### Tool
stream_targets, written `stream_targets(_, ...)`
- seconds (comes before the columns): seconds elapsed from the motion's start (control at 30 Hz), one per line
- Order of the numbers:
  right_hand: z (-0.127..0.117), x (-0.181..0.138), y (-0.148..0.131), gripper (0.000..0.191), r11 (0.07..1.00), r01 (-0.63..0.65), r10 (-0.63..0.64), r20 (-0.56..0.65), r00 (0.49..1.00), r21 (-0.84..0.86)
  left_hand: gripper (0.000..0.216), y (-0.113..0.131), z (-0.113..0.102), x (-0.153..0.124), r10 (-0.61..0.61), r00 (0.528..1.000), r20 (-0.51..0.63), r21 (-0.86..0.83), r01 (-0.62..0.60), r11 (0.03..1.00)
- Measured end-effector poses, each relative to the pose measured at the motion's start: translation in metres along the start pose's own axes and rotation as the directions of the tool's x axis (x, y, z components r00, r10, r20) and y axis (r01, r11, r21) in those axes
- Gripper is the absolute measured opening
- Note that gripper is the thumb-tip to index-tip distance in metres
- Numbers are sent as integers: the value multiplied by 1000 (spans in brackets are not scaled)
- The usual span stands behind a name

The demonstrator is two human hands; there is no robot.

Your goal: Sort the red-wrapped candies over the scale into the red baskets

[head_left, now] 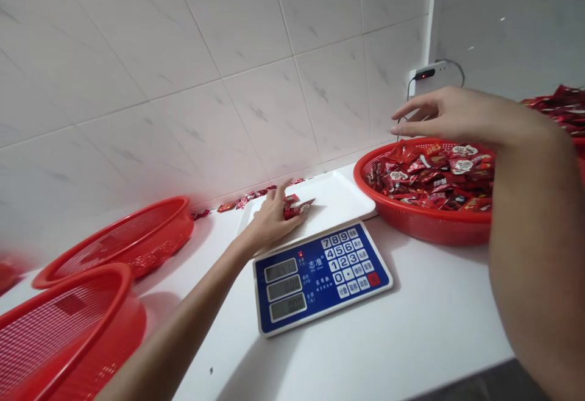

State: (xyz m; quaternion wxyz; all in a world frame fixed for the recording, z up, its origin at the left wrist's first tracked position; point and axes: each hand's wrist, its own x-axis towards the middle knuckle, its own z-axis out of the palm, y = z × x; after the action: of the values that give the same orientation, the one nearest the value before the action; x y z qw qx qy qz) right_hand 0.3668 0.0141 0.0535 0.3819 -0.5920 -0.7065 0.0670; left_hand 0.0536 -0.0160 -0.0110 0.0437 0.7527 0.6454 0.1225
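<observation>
My left hand [269, 218] is over the white tray [340, 197] of a digital scale [322, 279], its thumb and fingers around a few red wrapped candies [295, 207]. The fingertips are partly hidden behind the candies. The scale's blue panel has number keys and three small displays, whose digits are hard to read. Higher up on the right, my right hand [439, 114] hovers above a red basket [411, 221] heaped with red wrapped candies [432, 175]. Its fingers are stretched out and apart, with nothing in them.
Two red mesh baskets [123, 236] [68, 328] stand tilted at the left. Loose candy packets [247, 198] lie along the tiled wall behind the scale. More packets [560, 108] are piled at the far right. A power socket [427, 75] with a cable is on the wall.
</observation>
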Motion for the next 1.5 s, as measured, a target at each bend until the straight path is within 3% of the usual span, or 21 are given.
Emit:
stream_targets(0.1, 4, 6, 6, 36, 998, 62, -63, 38, 997, 31, 108, 0, -4, 9, -157, 970, 185, 101, 141, 985)
stream_targets(0.17, 7, 10, 12, 37, 994, 100, -102, 47, 994, 40, 112, 0, -3, 15, -150, 961, 233, 121, 125, 985)
stream_targets(0.3, 10, 14, 17, 36, 993, 115, -117, 66, 991, 28, 77, 3, 9, 18, -23, 996, 85, 91, 15, 996)
stream_targets(0.4, 11, 12, 14, 37, 996, 84, -82, 76, 994, -23, 55, 6, 16, 14, -36, 999, -1, 123, 36, 992)
stream_targets(0.77, 19, 8, 2, 42, 999, 38, -34, 163, 986, -21, 38, 8, 20, 12, 13, 992, -122, 186, 10, 982)
stream_targets(0.97, 21, 8, -2, 37, 997, 63, -69, 184, 981, 39, 32, -5, 1, 15, -9, 991, -135, -19, 6, 1000)
stream_targets(1.17, 23, 13, 7, 42, 973, 229, -229, 199, 953, 24, 27, -14, -18, 14, -117, 987, -106, -309, 79, 948)
stream_targets(1.33, 21, 9, -3, 55, 991, 120, -99, 280, 955, -60, 25, -22, -32, 13, -201, 979, -35, -529, 152, 835)
stream_targets(1.5, 23, 4, -13, 59, 992, 101, -72, 321, 944, -74, 23, -20, -44, -1, -248, 966, -72, -656, 141, 742)
